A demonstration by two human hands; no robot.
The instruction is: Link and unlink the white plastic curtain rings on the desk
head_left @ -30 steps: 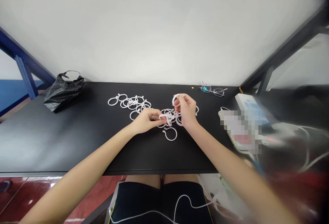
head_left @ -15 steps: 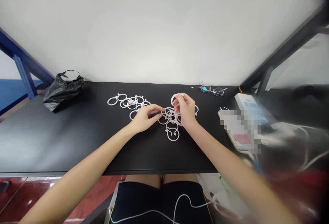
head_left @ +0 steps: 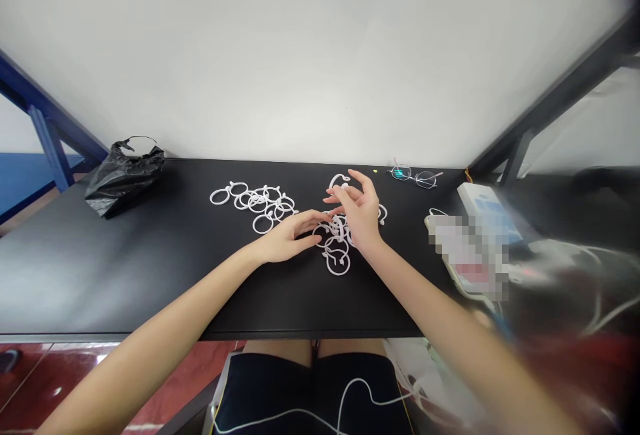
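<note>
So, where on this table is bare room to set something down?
Bare tabletop lies between the black plastic bag and the left group of white rings, and along the front edge below the rings. Crowded: the right ring pile, by the left hand and right hand.

A person's bare left forearm (head_left: 170, 298) and right forearm (head_left: 450, 318) rise from the lower corners of the frame and converge near its centre. The left hand (head_left: 287, 236) lies palm down and open, its fingers (head_left: 310, 222) stretched toward the right of the frame, their tips just beside the right hand (head_left: 359, 212). That hand stands higher on a bent wrist (head_left: 373, 245), its fingers (head_left: 357, 178) fanned apart toward the top of the frame, its thumb (head_left: 333, 200) pointing left. The two hands are close but apart.
</note>
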